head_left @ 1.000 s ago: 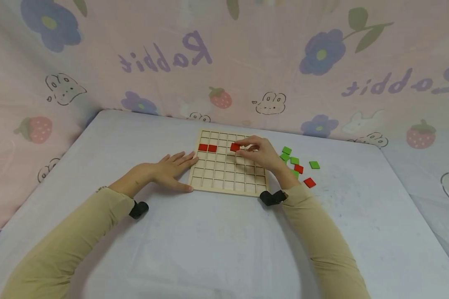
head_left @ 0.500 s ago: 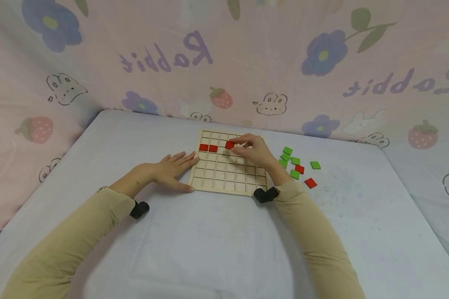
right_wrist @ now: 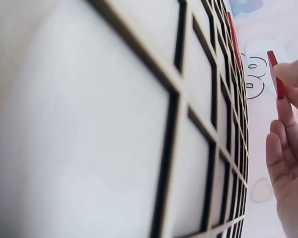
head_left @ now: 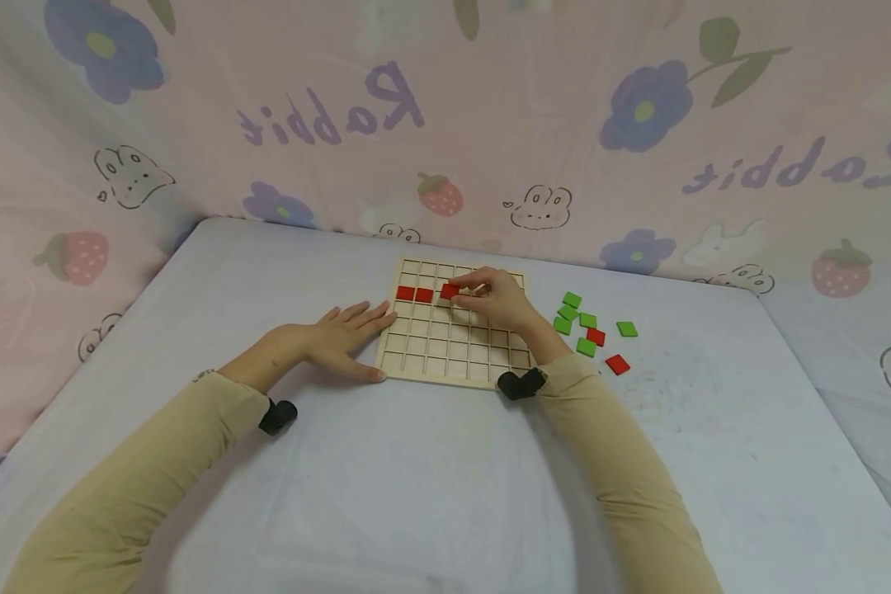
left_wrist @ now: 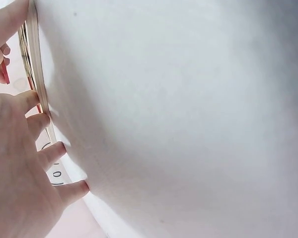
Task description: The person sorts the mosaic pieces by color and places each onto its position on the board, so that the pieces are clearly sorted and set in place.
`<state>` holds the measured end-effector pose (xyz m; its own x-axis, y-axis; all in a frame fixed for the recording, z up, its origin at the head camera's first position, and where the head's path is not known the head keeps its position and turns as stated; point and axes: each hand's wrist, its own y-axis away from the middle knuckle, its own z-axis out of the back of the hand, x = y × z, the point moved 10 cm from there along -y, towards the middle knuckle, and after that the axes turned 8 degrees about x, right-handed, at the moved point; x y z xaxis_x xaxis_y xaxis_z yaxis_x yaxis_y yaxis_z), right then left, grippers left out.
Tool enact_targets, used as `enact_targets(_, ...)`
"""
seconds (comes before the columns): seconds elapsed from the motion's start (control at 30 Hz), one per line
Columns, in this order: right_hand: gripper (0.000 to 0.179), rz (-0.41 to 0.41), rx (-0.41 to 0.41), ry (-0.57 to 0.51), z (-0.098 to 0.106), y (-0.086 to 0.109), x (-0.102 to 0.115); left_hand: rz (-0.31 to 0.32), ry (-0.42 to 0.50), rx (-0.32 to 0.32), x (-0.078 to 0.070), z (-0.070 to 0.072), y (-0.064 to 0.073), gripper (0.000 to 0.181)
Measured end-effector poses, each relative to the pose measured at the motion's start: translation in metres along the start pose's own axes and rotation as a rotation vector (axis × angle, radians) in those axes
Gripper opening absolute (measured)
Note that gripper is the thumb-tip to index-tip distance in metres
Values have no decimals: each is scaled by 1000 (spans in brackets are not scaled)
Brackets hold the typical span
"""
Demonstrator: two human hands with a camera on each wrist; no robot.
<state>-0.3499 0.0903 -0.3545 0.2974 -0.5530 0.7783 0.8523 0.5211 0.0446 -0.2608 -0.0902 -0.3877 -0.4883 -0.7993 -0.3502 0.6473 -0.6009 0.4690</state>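
A wooden grid board (head_left: 434, 348) with square cells lies on the white table. Two red square tiles (head_left: 424, 295) sit side by side in cells at its left, in one row. My right hand (head_left: 499, 299) pinches another red tile (head_left: 449, 291) between thumb and fingertips, just right of those two. In the right wrist view this tile (right_wrist: 275, 74) is held above the board, seen edge-on. My left hand (head_left: 345, 340) lies spread, its fingers straight, with fingertips and thumb at the board's left edge. The left wrist view shows the left fingers (left_wrist: 52, 153) against that edge.
Right of the board, several green tiles (head_left: 568, 313) lie loosely on the table, with a red tile (head_left: 596, 337) among them. Another red tile (head_left: 618, 365) lies nearer the front. A printed cloth (head_left: 460, 124) hangs behind the table (head_left: 416, 495).
My right hand has moved left over the board, carrying the red tile closer to the two placed ones. My left hand stays at the board's edge.
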Motion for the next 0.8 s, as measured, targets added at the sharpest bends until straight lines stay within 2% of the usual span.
enact_targets(0.8, 31, -111, 54, 56, -9, -12, -7, 6, -5, 9, 0, -1, -1, 94)
